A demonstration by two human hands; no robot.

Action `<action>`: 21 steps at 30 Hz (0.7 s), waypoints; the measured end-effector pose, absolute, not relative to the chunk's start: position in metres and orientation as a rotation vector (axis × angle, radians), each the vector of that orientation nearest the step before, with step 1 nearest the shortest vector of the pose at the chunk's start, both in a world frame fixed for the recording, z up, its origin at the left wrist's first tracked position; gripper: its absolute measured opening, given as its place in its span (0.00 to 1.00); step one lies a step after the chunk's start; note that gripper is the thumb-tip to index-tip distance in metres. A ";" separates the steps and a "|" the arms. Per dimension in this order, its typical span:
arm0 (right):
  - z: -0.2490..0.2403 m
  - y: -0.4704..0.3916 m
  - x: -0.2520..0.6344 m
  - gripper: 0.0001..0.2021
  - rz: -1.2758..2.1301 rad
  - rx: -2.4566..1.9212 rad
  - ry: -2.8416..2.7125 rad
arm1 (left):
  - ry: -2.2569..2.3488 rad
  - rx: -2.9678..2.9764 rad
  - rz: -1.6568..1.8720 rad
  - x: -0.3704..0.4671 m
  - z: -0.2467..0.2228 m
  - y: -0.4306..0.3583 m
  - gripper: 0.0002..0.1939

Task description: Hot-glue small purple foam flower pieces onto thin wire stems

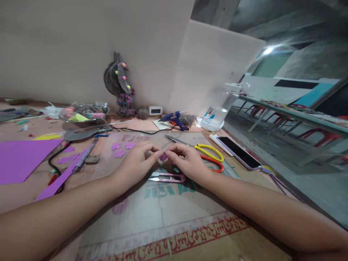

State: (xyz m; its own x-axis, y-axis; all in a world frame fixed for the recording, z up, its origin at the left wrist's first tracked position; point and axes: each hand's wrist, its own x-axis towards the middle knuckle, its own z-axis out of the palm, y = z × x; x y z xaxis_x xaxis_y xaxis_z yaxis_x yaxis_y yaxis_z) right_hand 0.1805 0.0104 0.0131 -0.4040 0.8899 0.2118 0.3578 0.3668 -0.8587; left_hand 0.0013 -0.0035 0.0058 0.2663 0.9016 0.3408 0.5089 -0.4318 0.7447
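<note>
Between the fingertips of my left hand point(144, 157) and my right hand point(187, 159) is a small purple paper piece point(163, 156), pinched by both. A thin thread point(161, 210) seems to hang from it down over the board. Just below the fingers lie pink thread snips point(174, 177). Scissors with a yellow and an orange handle point(209, 152) rest behind and beside my right hand, which partly covers them. Several purple paper flowers point(119, 153) lie flat to the left of my left hand.
Purple sheet point(24, 157) and a pen point(85, 156) lie at left. Behind are a bowl of craft bits point(84, 114), a blue glue gun point(175, 119), a small clock point(155, 110) and a water jug point(217, 112). A phone point(239, 152) lies near the right edge.
</note>
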 end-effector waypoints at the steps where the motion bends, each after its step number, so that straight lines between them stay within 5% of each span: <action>1: 0.013 0.010 0.180 0.10 0.977 -1.085 -1.937 | 1.271 2.045 1.053 0.001 0.005 -0.003 0.12; 21: 0.012 0.011 0.181 0.10 0.962 -1.087 -1.911 | 1.255 2.050 1.086 0.001 0.006 -0.004 0.12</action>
